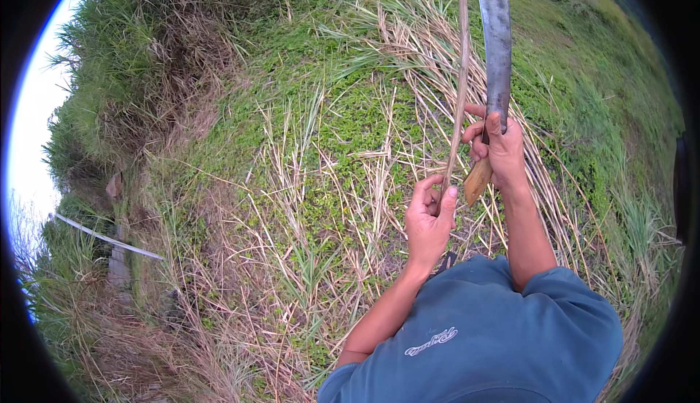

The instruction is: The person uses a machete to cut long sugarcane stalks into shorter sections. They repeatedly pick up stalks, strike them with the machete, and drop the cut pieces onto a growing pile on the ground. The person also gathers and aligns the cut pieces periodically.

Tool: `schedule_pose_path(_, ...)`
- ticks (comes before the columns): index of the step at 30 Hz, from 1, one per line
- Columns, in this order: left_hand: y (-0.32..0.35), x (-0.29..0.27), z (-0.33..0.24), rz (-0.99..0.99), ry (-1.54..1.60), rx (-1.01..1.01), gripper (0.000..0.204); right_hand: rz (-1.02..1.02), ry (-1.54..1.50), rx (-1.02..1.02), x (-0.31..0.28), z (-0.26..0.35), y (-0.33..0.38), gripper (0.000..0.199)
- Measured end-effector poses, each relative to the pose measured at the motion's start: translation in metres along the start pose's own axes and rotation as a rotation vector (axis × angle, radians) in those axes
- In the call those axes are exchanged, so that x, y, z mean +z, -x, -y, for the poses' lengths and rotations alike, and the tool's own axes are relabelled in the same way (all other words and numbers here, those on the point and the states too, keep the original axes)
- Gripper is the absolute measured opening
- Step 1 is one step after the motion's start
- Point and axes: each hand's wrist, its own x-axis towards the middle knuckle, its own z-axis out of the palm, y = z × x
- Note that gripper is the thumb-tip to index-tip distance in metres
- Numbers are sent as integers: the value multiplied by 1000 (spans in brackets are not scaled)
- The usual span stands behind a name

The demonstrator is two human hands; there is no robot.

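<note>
My left hand (430, 221) is closed round the lower end of a long, thin wooden stick (461, 75) that points up and away from me. Beside it, my right hand (504, 148) grips a machete by its neck, the thumb lying along the metal. The grey, spotted machete blade (497, 38) rises nearly parallel to the stick, and its far end runs out of the top of the view. Below the right fingers the brown wooden machete handle (477, 181) sticks out. A fingertip of the right hand reaches close to the stick; whether it touches, I cannot tell.
A heap of cut dry stalks (430, 45) lies beyond and to the right of my hands. Loose straw (372, 177) is scattered over low green plants. Tall grass (160, 53) stands at the far left, and a pale pole (109, 239) slants at the left edge.
</note>
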Motion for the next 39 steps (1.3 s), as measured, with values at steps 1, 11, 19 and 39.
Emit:
schedule_pose_path(1, -1, 2, -1, -19, -11, 3, 32, 25, -32, -18, 0, -3, 3, 53)
schedule_pose_path(11, -10, 22, 33, -270, -42, 213, 20, 115, -79, 69, 6, -13, 8, 27)
schedule_pose_path(19, -18, 24, 17, -277, 80, 126, 16, 134, -170, 79, -2, -25, 13, 23)
schedule_pose_path(39, -33, 7, 3, -84, -140, 121, 38, 153, -212, -75, 6, 27, -59, 34)
